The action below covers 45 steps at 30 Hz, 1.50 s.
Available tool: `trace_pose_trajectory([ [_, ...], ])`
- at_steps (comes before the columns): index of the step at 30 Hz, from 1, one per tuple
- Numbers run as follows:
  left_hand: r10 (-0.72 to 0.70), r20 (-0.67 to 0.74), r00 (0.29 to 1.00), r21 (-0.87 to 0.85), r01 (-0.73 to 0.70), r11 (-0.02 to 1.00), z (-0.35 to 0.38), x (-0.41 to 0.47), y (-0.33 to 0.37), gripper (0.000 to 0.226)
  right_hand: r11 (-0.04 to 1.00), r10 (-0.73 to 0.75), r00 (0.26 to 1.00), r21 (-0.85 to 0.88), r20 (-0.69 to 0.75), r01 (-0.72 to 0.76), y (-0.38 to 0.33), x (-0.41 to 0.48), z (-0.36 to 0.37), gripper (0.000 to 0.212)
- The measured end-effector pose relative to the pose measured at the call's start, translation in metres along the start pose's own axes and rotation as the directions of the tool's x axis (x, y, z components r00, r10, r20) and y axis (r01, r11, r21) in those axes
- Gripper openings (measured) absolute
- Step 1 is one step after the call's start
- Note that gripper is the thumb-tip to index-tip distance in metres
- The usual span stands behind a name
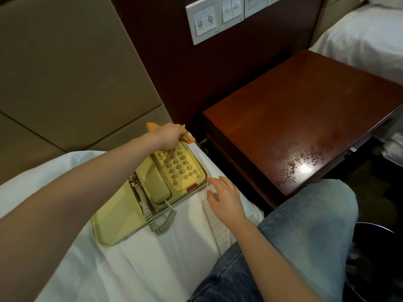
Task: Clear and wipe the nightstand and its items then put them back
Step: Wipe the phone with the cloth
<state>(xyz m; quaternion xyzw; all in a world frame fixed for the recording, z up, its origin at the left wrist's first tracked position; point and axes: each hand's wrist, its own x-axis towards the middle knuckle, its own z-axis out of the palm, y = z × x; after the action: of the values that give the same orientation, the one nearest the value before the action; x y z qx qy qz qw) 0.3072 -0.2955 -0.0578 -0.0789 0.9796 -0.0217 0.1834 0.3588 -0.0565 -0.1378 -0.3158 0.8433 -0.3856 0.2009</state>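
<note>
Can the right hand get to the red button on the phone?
Probably yes. The right hand is open right beside the red button, with nothing between them. The left hand holds the orange cloth at the far end of the phone, out of the way.

White bed sheet (152,269) near left, creased lengthwise. Beige padded headboard (65,73) far left, seams between its panels. Dark wood wall panel (170,83) far centre. White switch plate (214,20) mounted on it, several rockers, two with round icons, text unreadable. Second bed (359,44) far right, white linen. Black round bin (377,228) near right on dark floor, contents too dim to tell.
</note>
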Motion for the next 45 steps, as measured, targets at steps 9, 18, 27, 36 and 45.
trace_pose_trajectory([
  [9,0.507,0.060,0.860,-0.019,-0.507,0.862,0.036,-0.059,0.057,0.039,0.998,0.065,0.996,0.029,-0.061,-0.064,-0.001,0.003,0.003,0.041],
  [18,0.455,0.049,0.889,-0.085,-0.450,0.889,0.032,-0.064,0.057,0.043,0.990,0.120,0.987,0.083,-0.102,-0.112,0.000,0.001,0.000,0.044],
  [27,0.141,-0.196,0.970,-0.206,-0.181,0.962,0.028,-0.078,0.045,0.043,0.997,0.039,0.991,0.071,-0.126,-0.030,-0.001,0.000,0.002,0.043],
  [36,0.622,-0.101,0.777,0.098,-0.614,0.783,0.050,-0.112,0.055,0.026,0.998,0.067,0.990,0.021,-0.128,-0.065,0.006,-0.001,0.001,0.041],
  [45,0.468,-0.032,0.883,0.006,-0.468,0.884,0.046,-0.109,0.070,0.035,0.999,0.051,0.991,0.003,-0.125,-0.052,0.008,-0.001,0.003,0.042],
])
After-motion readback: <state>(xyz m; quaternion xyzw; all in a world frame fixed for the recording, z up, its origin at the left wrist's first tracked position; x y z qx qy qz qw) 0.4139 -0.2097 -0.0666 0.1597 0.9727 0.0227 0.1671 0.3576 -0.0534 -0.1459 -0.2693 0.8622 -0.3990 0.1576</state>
